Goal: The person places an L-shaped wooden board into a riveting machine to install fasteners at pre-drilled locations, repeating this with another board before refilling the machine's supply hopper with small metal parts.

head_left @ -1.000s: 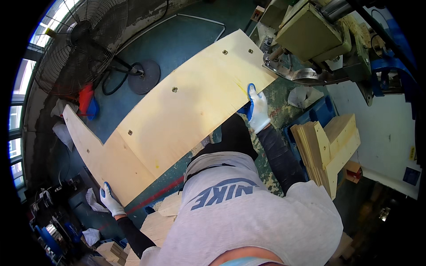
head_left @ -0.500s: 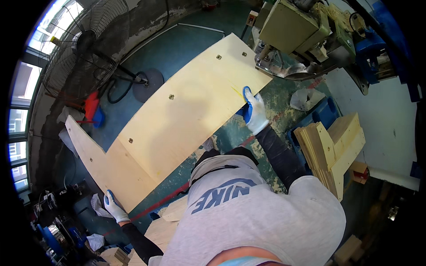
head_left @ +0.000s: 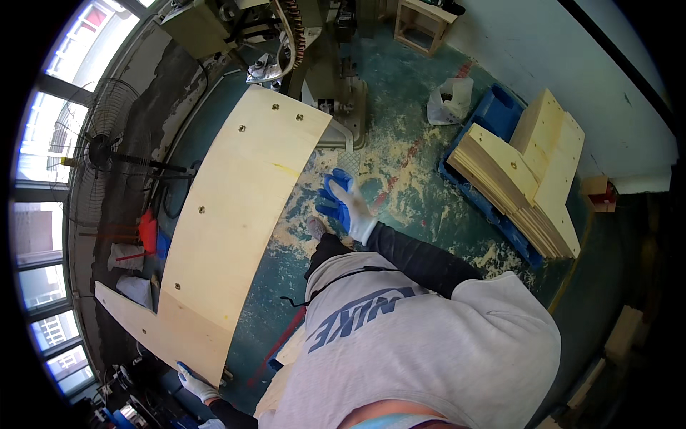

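Observation:
A large curved plywood panel (head_left: 221,214) slants across the left of the head view, dotted with several small metal inserts; a narrow arm juts out at its lower left. My left hand (head_left: 198,385), in a white glove with blue coating, grips the panel's near end, its thumb on the top face and its other fingers hidden. Away from the panel's right edge, my right hand (head_left: 348,206) hangs above the floor in the same kind of glove. Its fingers are apart and hold nothing. The panel's far end lies close to the base of a green machine (head_left: 325,107).
At the right, a stack of similar plywood panels (head_left: 514,179) rests on a blue pallet (head_left: 457,168). A white plastic bag (head_left: 450,101) stands beside it. Sawdust covers parts of the green floor. A tall fan (head_left: 100,151) and windows line the left, and a wooden stool (head_left: 423,27) stands far back.
My right hand has let go of the panel's right edge and opened. The view has turned rightward; the panel now stands steeper and farther left, with my left hand still on its near end.

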`<state>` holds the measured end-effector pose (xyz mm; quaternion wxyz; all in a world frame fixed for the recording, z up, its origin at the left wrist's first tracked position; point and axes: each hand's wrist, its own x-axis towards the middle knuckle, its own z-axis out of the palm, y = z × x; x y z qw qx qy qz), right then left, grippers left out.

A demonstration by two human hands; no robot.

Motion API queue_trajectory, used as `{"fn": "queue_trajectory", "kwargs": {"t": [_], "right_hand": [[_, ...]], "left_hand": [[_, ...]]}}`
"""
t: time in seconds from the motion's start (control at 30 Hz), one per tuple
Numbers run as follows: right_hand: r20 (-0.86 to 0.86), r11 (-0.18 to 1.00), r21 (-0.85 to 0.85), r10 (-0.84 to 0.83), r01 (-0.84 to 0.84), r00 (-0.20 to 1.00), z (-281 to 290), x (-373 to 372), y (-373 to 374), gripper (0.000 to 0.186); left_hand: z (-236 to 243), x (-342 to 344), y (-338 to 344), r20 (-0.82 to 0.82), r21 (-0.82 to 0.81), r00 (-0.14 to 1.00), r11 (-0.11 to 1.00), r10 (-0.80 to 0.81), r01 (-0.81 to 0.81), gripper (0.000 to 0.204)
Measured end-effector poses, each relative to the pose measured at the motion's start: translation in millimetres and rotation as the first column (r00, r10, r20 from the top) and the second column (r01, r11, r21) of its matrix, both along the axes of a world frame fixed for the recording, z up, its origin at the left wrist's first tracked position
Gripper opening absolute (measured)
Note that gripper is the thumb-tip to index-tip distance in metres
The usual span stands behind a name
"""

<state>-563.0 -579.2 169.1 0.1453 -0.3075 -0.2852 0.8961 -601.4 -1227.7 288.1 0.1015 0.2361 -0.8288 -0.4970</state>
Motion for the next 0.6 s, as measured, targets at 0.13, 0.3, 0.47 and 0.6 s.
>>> {"fn": "queue_trajectory", "kwargs": {"t": [0.13, 0.3, 0.47, 0.6], "right_hand": [[-0.342, 0.775, -0.364, 0.404, -0.516, 0.848, -7.8, 13.2, -63.6, 0.068], [-0.201, 0.785, -0.463, 0.358, -0.411, 0.912, 7.0, 108.8, -39.6, 0.038], [-0.103, 0.936, -0.347, 0.020, -0.055, 0.994, -20.0, 190.5, 73.0, 0.038], [-0.184, 0.920, -0.213, -0.368, 0.329, 0.911, -1.7, 252.0, 190.4, 0.045]], "left_hand": [[13.2, 75.7, 30.4, 0.028, 0.029, 0.999, 0.999, -0.038, 0.037, 0.047], [6.4, 128.9, 66.7, 0.047, -0.001, 0.991, 0.992, -0.127, 0.128, 0.045], [-58.6, 131.3, 209.5, 0.151, 0.185, 0.942, 0.944, -0.301, 0.272, 0.045], [-104.5, 143.2, 441.6, 0.193, 0.427, 0.839, 0.813, -0.510, 0.396, 0.048]]}}
